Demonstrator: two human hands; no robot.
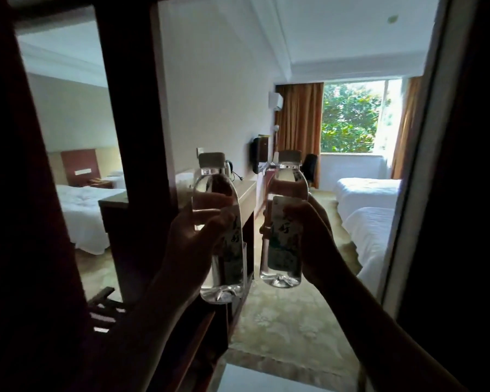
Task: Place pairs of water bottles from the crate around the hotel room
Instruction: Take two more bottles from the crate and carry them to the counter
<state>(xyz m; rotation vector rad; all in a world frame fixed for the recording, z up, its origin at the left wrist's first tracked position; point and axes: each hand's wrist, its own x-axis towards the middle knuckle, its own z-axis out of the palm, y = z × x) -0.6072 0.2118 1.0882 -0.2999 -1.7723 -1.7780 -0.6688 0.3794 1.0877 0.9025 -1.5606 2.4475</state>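
I'm looking down a hotel room: window [354, 117] with orange curtains [299, 120] at the far end, two white beds [368, 199] on the right, dark wood counter [246, 193] along the left wall, patterned carpet [280, 321] below. Dark mirror frame [130, 108] on my left shows the beds reflected. Both arms raised in front of me. Left hand [190, 244] wraps the left bottle [218, 230] at mid-body, upright, cap on. Right hand [314, 236] grips the right bottle [285, 222] the same way, upright. Bottles side by side, not touching, held in the air. Crate not visible.
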